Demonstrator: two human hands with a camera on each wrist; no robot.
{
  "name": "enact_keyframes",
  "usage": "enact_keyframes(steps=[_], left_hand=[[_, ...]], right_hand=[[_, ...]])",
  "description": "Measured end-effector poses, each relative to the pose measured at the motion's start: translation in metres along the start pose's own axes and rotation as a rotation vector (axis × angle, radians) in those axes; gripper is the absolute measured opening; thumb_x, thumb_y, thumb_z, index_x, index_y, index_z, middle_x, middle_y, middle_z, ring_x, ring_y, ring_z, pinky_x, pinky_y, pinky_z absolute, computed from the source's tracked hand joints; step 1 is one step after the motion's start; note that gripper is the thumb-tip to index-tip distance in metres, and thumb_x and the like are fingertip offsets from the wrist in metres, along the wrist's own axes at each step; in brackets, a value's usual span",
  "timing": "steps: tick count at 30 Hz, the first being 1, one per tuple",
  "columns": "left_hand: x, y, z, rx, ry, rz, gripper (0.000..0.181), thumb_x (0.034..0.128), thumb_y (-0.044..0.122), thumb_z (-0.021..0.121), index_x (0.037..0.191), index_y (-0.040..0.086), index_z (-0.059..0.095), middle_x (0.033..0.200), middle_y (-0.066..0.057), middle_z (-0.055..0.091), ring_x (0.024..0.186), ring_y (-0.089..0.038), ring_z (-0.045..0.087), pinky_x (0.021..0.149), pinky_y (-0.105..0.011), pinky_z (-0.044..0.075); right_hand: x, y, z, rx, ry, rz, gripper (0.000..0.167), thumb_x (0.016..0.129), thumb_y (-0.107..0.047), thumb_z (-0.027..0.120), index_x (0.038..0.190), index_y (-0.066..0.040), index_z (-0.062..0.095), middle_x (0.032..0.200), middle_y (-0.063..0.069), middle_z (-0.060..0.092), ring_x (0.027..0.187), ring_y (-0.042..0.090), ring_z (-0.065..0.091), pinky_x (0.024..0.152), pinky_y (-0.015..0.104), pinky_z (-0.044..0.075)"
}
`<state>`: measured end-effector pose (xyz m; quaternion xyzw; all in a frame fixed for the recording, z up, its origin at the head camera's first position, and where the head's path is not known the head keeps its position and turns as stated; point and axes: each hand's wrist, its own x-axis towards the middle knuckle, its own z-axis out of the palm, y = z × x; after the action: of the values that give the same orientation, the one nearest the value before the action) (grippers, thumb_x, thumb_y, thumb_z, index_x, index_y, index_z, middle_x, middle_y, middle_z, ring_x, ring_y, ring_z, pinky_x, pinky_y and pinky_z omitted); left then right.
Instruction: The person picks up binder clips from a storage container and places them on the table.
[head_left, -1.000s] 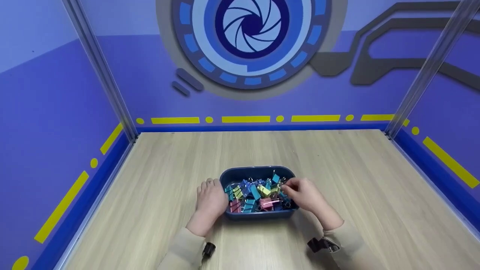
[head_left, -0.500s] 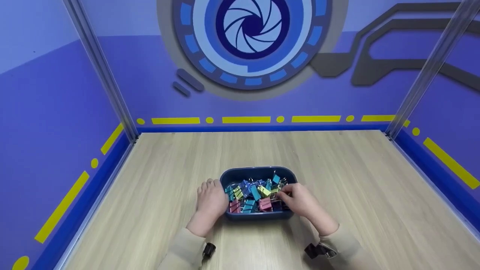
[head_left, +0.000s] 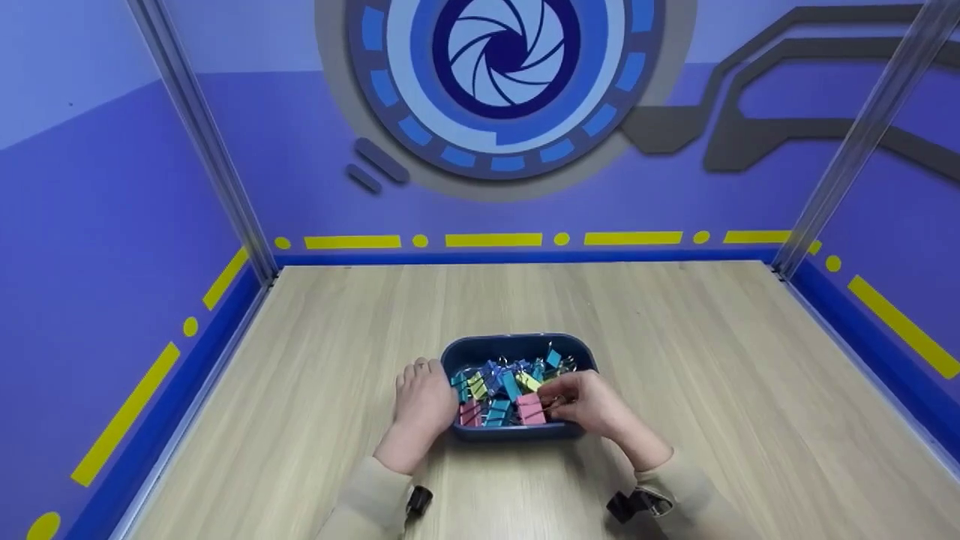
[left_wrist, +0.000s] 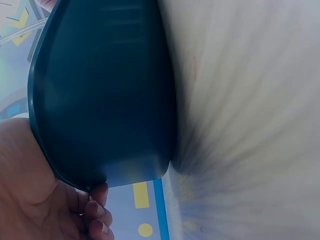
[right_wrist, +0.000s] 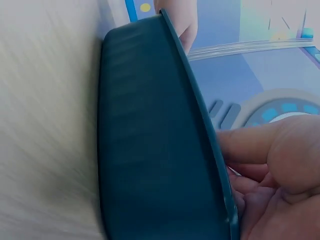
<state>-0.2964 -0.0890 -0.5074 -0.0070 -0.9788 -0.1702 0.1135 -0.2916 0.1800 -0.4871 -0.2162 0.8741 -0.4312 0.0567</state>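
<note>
A dark blue plastic box (head_left: 517, 433) holds many binder clips in pink, teal, yellow and blue. My left hand (head_left: 426, 397) grips the box's left end; in the left wrist view its palm lies against the rim and its fingers (left_wrist: 97, 215) curl at the corner. Inside the right part of the box, the thumb and forefinger of my right hand (head_left: 592, 401) are at the right side of a pink binder clip (head_left: 530, 410). Whether they pinch it is unclear. In the right wrist view the box wall (right_wrist: 145, 130) hides the fingertips.
The box stands on a light wooden table (head_left: 360, 315). Blue-purple panels (head_left: 420, 165) enclose its back and sides, joined by metal posts (head_left: 217, 172). Within the box, a teal clip (head_left: 498, 412) and a yellow clip (head_left: 528, 382) lie near the pink one.
My right hand has moved left and slightly down inside the box, from its right edge to the pink binder clip, which has turned slightly. My left hand has stayed on the box.
</note>
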Motion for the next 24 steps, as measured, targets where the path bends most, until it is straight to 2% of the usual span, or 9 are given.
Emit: enact_keyframes(steps=[6,13,19,24], left_hand=[[0.0,0.0,-0.001,-0.002,0.005,0.007,0.032,0.0901,0.018,0.068,0.109,-0.007,0.06,0.106,-0.021,0.059,0.101,-0.037,0.055,0.089,-0.049,0.042],[0.0,0.0,-0.001,-0.005,-0.005,0.006,0.033,0.0903,0.019,0.068,0.109,-0.007,0.059,0.107,-0.021,0.059,0.102,-0.037,0.055,0.091,-0.05,0.043],[-0.001,0.0,-0.001,-0.008,0.027,0.016,0.03,0.0888,0.016,0.067,0.106,-0.007,0.061,0.105,-0.022,0.061,0.102,-0.039,0.057,0.088,-0.05,0.043],[-0.001,0.001,-0.002,-0.014,0.019,0.008,0.03,0.0894,0.015,0.067,0.107,-0.008,0.061,0.107,-0.023,0.06,0.102,-0.038,0.056,0.088,-0.05,0.043]], right_hand=[[0.002,0.004,0.0,-0.06,0.029,-0.049,0.021,0.084,0.003,0.075,0.104,-0.005,0.079,0.097,0.009,0.078,0.087,0.014,0.07,0.075,0.023,0.054],[0.005,0.011,0.002,0.018,0.037,-0.063,0.018,0.085,-0.004,0.079,0.103,-0.005,0.08,0.098,0.01,0.079,0.085,0.005,0.067,0.075,0.021,0.053],[0.005,0.011,0.003,0.067,0.102,-0.101,0.018,0.082,-0.002,0.081,0.1,0.001,0.078,0.095,0.015,0.078,0.08,0.0,0.066,0.072,0.021,0.054],[0.006,0.011,0.003,0.095,0.134,-0.098,0.02,0.082,-0.003,0.081,0.101,0.002,0.078,0.095,0.017,0.078,0.082,-0.002,0.067,0.073,0.02,0.055]])
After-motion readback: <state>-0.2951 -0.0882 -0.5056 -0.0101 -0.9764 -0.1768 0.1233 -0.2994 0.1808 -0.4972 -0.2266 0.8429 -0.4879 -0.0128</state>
